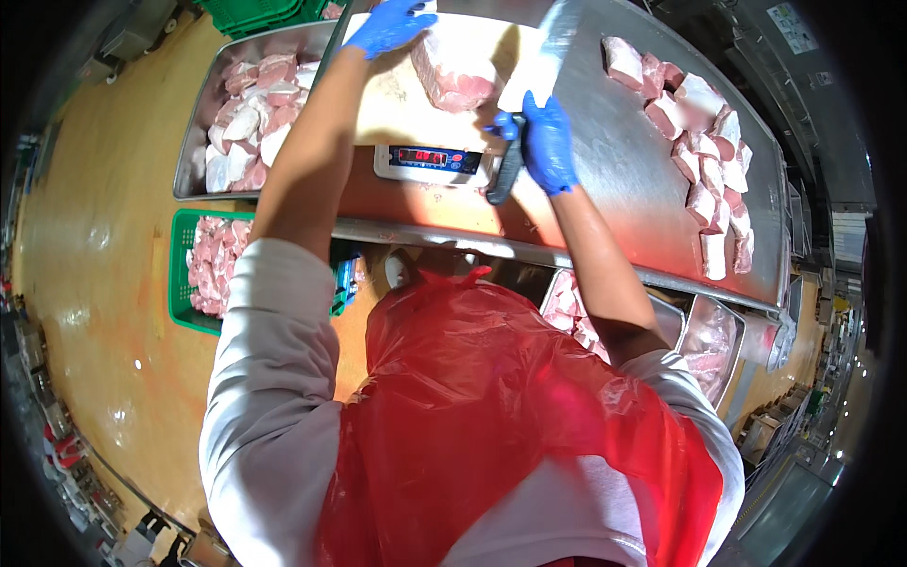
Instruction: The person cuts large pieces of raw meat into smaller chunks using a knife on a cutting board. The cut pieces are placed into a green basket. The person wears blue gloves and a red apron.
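Note:
My right hand (550, 146), in a blue glove, is closed round the black handle of a broad-bladed knife (553, 47). The blade points away from me, over the right edge of a pale cutting board (383, 109). On that board lies a chunk of raw meat (458, 80), pink with a whitish side. My left hand (389, 26), also blue-gloved, is just beyond the chunk's left side with its fingers stretched out, holding nothing that I can see. A digital scale (433, 163) with a lit red display sits at the board's near edge.
Cut meat pieces (704, 161) line the right of the steel table (605, 180). A metal tub (198, 142) of chunks stands left, with a green crate (179, 269) of smaller pieces nearer me. More meat trays (713, 345) sit under the table's front edge, at right.

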Motion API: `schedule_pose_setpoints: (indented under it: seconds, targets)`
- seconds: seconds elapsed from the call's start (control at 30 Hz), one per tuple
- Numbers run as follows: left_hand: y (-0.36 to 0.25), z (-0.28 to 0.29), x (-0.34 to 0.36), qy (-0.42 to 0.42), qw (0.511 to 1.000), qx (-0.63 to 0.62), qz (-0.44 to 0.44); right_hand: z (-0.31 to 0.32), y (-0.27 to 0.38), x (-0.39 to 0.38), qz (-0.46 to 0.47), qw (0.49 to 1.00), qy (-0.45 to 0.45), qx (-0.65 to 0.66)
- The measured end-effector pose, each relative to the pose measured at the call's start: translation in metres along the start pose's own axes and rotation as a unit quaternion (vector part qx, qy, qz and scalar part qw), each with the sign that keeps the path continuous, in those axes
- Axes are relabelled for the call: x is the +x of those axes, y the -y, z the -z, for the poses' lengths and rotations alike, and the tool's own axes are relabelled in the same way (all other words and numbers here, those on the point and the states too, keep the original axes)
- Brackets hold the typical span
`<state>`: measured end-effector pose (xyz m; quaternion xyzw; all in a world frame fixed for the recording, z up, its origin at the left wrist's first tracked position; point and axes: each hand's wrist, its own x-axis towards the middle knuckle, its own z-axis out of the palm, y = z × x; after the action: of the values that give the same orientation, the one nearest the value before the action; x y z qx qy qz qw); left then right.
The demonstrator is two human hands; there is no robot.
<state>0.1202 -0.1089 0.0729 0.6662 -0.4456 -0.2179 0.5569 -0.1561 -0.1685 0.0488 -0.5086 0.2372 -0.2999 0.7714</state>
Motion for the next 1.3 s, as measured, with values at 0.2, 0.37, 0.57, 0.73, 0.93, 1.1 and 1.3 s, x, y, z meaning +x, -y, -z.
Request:
schedule_pose_setpoints:
  seconds: [0.2,0.37,0.57,0.73,0.93,1.1,1.3]
  targets:
    - [0.125,0.009,0.053,0.081,0.941,0.298,-0.135,-0.063,-0.051,0.035,-0.009,0.994,0.040,0.104]
    - [0.072,-0.025,-0.042,-0.127,0.978,0.163,0.006,-0.023,-0.027,0.061,0.046,0.998,-0.004,-0.031]
    - [0.046,-0.032,-0.184,-0.192,0.967,0.165,-0.010,0.019,0.036,0.049,0.067,0.938,-0.010,-0.341]
    - [0.030,-0.056,-0.158,-0.319,0.947,-0.040,-0.017,-0.034,-0.012,0.037,0.115,0.820,0.110,-0.550]
    - [0.037,-0.062,-0.131,-0.266,0.962,0.054,0.027,-0.076,-0.029,0.075,0.150,0.764,0.133,-0.614]
    - [0.038,-0.065,-0.141,-0.286,0.958,0.027,0.022,-0.075,-0.006,0.037,0.116,0.701,0.185,-0.679]
    - [0.026,-0.066,-0.164,-0.299,0.952,0.040,0.041,0.027,0.032,-0.025,0.073,0.560,0.267,-0.781]
